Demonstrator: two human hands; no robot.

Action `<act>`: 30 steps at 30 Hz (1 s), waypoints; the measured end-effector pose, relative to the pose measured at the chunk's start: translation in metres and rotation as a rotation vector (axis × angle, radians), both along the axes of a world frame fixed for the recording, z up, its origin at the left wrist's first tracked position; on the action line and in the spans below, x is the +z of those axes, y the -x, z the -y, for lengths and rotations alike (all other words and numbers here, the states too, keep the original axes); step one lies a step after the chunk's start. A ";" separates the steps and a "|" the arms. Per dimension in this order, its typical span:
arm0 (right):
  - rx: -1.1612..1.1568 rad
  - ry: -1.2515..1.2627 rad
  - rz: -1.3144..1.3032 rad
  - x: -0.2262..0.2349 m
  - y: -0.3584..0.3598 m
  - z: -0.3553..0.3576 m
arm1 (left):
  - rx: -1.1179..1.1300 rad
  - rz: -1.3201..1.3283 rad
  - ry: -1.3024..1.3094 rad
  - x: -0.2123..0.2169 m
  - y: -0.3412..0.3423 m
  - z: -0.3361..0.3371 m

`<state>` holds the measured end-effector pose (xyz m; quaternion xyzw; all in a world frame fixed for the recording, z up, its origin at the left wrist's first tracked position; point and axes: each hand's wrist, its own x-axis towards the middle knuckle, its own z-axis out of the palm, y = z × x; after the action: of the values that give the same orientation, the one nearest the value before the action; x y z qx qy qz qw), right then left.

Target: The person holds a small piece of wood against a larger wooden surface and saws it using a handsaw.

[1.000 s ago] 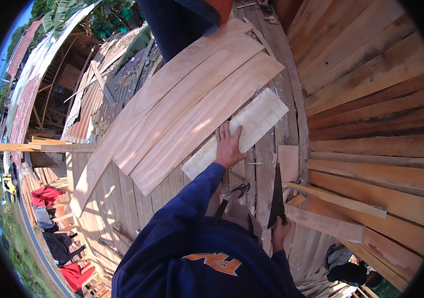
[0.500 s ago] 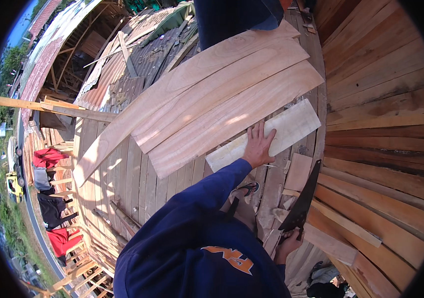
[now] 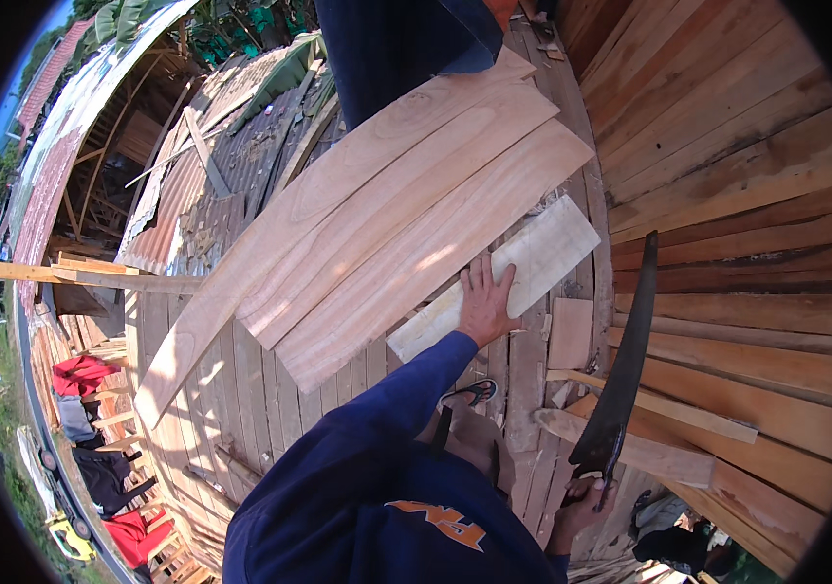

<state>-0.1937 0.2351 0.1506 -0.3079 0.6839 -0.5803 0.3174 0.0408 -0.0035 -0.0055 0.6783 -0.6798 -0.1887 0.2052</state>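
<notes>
My left hand [image 3: 484, 310] lies on a short pale board [image 3: 552, 243], its fingers spread over the near half. In my right hand [image 3: 583, 498] is a handsaw [image 3: 622, 365], gripped by its handle, the dark blade pointing up and away from me. The blade is in the air to the right of the pale board, apart from it. Just beyond that board, several long planks [image 3: 416, 200] lie side by side, slanting from lower left to upper right.
A person's dark trouser leg [image 3: 396, 58] is at the far end of the planks. Stacked boards [image 3: 727, 214] form the right side. A small wood offcut [image 3: 570, 333] lies near the pale board. Red and dark clothes [image 3: 109, 477] hang at the left edge. My sandalled foot [image 3: 479, 391] shows below.
The handsaw in my right hand has risen and swung right, its blade now more fully in view. My left hand stays on the pale board. The whole view has shifted slightly.
</notes>
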 end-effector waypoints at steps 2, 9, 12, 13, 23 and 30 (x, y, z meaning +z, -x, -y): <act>0.049 -0.017 -0.063 0.009 -0.003 -0.010 | -0.004 0.055 -0.018 0.004 0.000 0.001; 0.204 -0.127 -0.230 0.001 0.006 -0.059 | 0.070 -0.001 0.152 -0.009 0.005 0.011; 0.270 -0.112 -0.301 -0.025 0.016 -0.082 | 0.093 0.035 0.130 -0.013 0.008 0.027; 0.282 -0.108 -0.294 -0.034 0.013 -0.087 | 0.107 0.033 0.195 -0.017 0.005 0.031; 0.356 -0.075 -0.268 -0.050 -0.004 -0.074 | 0.288 0.169 0.156 -0.022 0.027 0.061; 0.361 -0.012 -0.300 -0.059 -0.008 -0.059 | 0.263 0.203 0.229 -0.024 0.033 0.059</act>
<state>-0.1853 0.2939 0.0911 -0.5060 0.6607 -0.4578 0.3128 0.0073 -0.0622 -0.0294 0.7491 -0.6195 -0.0126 0.2343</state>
